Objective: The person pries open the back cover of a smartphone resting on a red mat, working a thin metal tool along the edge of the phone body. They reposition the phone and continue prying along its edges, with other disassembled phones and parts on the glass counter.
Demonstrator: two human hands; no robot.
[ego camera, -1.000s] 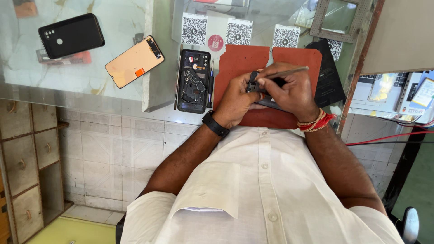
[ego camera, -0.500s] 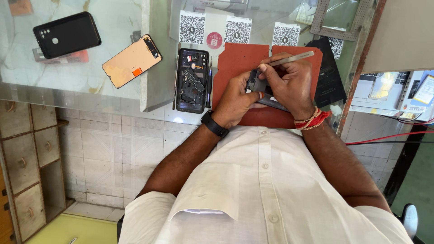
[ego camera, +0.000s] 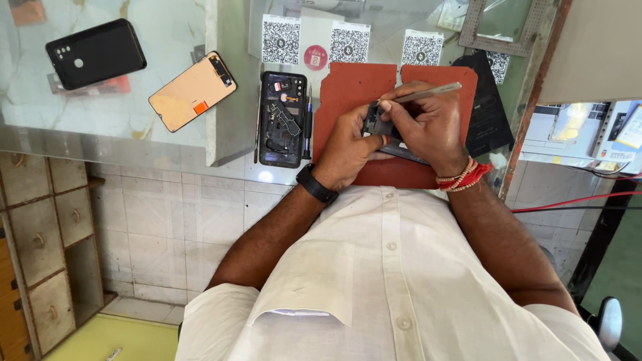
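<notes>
My left hand (ego camera: 348,144) grips a small dark phone part (ego camera: 376,124) over a red-brown work mat (ego camera: 348,90). My right hand (ego camera: 428,124) holds a slim grey tool (ego camera: 428,92) like a pen, its tip at the part. A flat dark piece (ego camera: 408,154) lies under my right hand on the mat. To the left of the mat lies an opened phone body (ego camera: 282,119) with its insides showing, and a thin tool (ego camera: 308,117) along its right side.
A phone screen panel (ego camera: 192,91) and a black back cover (ego camera: 95,53) lie on the glass counter (ego camera: 134,120) at the left. Square code stickers (ego camera: 281,40) sit at the far edge. A black pouch (ego camera: 488,110) lies right of the mat. Wooden drawers (ego camera: 40,227) stand below left.
The view has shifted slightly. My right hand has tilted the grey tool more level and moved a little toward the far edge of the mat. The left hand keeps its grip.
</notes>
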